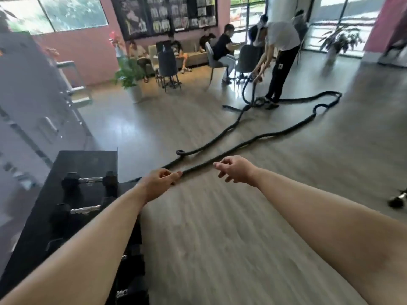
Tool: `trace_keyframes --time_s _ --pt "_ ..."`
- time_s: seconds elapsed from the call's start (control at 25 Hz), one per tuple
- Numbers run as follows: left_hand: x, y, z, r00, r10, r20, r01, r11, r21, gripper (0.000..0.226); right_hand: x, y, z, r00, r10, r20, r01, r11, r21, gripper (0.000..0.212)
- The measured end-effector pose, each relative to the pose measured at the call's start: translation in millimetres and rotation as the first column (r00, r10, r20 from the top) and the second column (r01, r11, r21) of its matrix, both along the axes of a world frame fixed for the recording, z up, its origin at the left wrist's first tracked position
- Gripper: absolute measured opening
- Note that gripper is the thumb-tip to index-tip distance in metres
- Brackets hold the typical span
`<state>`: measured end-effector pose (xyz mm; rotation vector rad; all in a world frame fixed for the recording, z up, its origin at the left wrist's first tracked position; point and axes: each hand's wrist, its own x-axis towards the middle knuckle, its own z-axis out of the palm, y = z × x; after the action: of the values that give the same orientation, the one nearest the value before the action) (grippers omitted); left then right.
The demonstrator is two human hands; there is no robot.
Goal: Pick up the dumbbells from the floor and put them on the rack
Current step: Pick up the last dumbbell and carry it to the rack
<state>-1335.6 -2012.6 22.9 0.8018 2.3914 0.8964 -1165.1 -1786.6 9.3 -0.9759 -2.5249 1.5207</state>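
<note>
Head view: both hands empty, fingers loosely curled – left (159,182), right (236,169). Rack (88,164) at my left w/ two dumbbells on it; one dumbbell (398,200) on floor, far right. Risk – tripping on rope (242,146) en route.

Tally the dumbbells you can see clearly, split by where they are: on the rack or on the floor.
On the rack: 2, the upper dumbbell and the lower dumbbell
On the floor: 1, the floor dumbbell at the right edge
Total: 3
Darker shapes lower on the rack are too blurred to count.
</note>
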Motion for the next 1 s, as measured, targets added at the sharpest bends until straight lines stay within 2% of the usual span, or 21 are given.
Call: trace_keyframes --time_s 0.08,0.28,0.44,0.56,0.68,0.8,1.0 --pt "29 64 -10 0.998 -0.066 -0.010 0.066 0.998 -0.020 0.069 48 58 -10 0.998 -0.067 0.019 0.067 0.998 0.009 0.032" --pt "116 227 -36 0.979 -0.187 0.078 0.190 0.981 -0.036 0.050 174 210 -31 0.966 -0.245 0.077 0.248 0.968 -0.030 0.032" --pt "201 373 -46 0.934 -0.342 0.109 0.348 0.936 -0.047 0.053 291 325 -38 0.901 -0.422 0.098 0.428 0.902 -0.057 0.033" --pt "255 469 -47 0.889 -0.442 0.115 0.451 0.890 -0.067 0.062 368 387 -44 0.818 -0.570 0.084 0.576 0.813 -0.086 0.035" --pt "302 552 -51 0.853 -0.502 0.143 0.514 0.856 -0.060 0.048 432 429 -56 0.726 -0.682 0.088 0.687 0.718 -0.108 0.034" --pt "349 630 -78 0.794 -0.578 0.189 0.599 0.796 -0.085 0.045 488 472 -77 0.630 -0.764 0.143 0.777 0.621 -0.106 0.037" --pt "414 752 -127 0.683 -0.675 0.281 0.724 0.678 -0.131 0.055 560 563 -89 0.471 -0.864 0.175 0.882 0.463 -0.087 0.041"
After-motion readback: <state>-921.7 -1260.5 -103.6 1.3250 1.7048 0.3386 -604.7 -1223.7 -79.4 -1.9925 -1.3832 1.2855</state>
